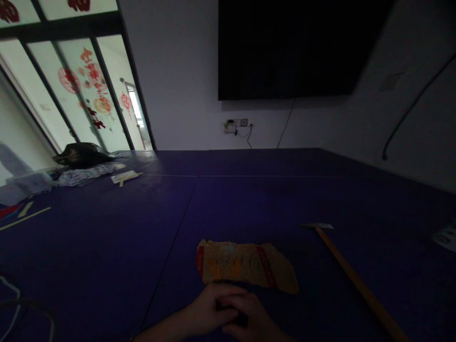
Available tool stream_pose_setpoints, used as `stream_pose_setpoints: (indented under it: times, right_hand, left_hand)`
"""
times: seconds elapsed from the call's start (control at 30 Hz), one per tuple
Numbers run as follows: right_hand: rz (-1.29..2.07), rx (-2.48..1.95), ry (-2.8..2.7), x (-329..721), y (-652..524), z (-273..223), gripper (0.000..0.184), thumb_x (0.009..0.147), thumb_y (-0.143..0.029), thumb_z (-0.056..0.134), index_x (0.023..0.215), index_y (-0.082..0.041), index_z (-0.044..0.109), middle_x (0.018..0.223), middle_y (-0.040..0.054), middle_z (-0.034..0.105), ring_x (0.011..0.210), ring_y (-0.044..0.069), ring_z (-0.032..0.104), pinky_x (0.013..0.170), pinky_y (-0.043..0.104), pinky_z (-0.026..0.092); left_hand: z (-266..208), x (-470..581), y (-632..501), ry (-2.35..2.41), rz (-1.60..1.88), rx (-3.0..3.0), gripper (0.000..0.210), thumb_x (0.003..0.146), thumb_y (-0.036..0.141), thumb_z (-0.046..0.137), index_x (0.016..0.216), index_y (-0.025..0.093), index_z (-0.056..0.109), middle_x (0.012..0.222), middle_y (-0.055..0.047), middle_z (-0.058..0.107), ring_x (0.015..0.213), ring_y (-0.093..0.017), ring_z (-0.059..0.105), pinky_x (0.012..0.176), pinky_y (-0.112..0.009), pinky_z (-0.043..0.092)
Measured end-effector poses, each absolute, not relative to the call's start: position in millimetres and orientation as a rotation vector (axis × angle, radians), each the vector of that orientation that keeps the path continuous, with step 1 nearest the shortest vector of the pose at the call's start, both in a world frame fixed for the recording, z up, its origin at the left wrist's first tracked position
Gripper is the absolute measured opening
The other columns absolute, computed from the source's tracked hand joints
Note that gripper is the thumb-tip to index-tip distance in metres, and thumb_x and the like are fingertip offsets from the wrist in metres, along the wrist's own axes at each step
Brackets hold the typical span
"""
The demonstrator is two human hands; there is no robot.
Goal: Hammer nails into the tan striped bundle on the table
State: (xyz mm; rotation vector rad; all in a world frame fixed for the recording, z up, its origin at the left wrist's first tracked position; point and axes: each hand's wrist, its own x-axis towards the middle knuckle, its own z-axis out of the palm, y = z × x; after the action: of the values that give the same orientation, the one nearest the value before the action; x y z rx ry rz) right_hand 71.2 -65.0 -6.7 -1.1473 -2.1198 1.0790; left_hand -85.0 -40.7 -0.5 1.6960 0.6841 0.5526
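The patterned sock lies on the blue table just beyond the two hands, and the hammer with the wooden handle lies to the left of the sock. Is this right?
Not quite. In the head view the hammer lies to the right of the patterned sock, not the left. The sock does lie on the blue table just beyond the left hand and right hand.

Black bag (pixel 82 155) & papers (pixel 85 174) far left

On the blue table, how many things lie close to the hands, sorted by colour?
Tan with red bands: 1, the patterned sock
Yellowish wood: 1, the long-handled hammer
Total: 2
The left hand and right hand rest together just below the sock.
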Motion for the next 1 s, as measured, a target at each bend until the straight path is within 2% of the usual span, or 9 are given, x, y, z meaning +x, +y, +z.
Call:
stream_pose_setpoints:
  times: [0.23,0.5,0.63,0.87,1.0]
  right_hand:
    - [0.998,-1.277,-2.162,74,-65,-19,0.053,0.056,-0.012,0.072,0.108,-0.017,0.066,0.112,0.0137,0.066,0.104,0.031,0.059,0.088,0.042,0.047]
    - [1.077,-1.172,-2.114,67,-65,-2,0.05,0.054,-0.002,0.069,0.101,-0.018,0.069,0.104,0.007,0.071,0.098,0.026,0.063,0.085,0.031,0.049]
    - [1.102,-1.102,-2.077,67,-66,-5,0.048,0.055,-0.001,0.067,0.098,-0.021,0.071,0.097,0.0029,0.073,0.091,0.022,0.065,0.078,0.025,0.05]
    - [1.032,-1.206,-2.126,71,-65,-11,0.047,0.056,-0.01,0.069,0.102,-0.023,0.069,0.106,0.0054,0.07,0.098,0.026,0.063,0.084,0.033,0.049]
    - [1.041,-1.166,-2.136,70,-65,-11,0.045,0.058,-0.01,0.069,0.101,-0.023,0.07,0.104,0.0051,0.071,0.097,0.025,0.063,0.084,0.032,0.049]
  left_hand:
    - [-3,-85,-40,0.692,0.552,1.693,0.046,0.07,0.01,0.056,0.116,0.017,0.059,0.112,-0.007,0.065,0.103,-0.022,0.058,0.09,-0.033,0.043]
    - [-1,-85,-40,0.706,0.533,1.697,0.047,0.071,0.009,0.054,0.116,0.018,0.059,0.114,-0.005,0.064,0.104,-0.021,0.057,0.092,-0.034,0.042]
    - [-1,-85,-39,0.705,0.532,1.699,0.048,0.069,0.007,0.054,0.116,0.019,0.059,0.113,-0.005,0.064,0.103,-0.021,0.058,0.091,-0.034,0.043]
    - [-1,-85,-41,0.737,0.534,1.667,0.046,0.07,0.01,0.056,0.116,0.017,0.059,0.113,-0.007,0.064,0.104,-0.022,0.058,0.091,-0.033,0.043]
    - [-4,-85,-41,0.754,0.55,1.677,0.046,0.069,0.01,0.058,0.114,0.019,0.06,0.113,-0.006,0.065,0.103,-0.021,0.059,0.091,-0.034,0.043]
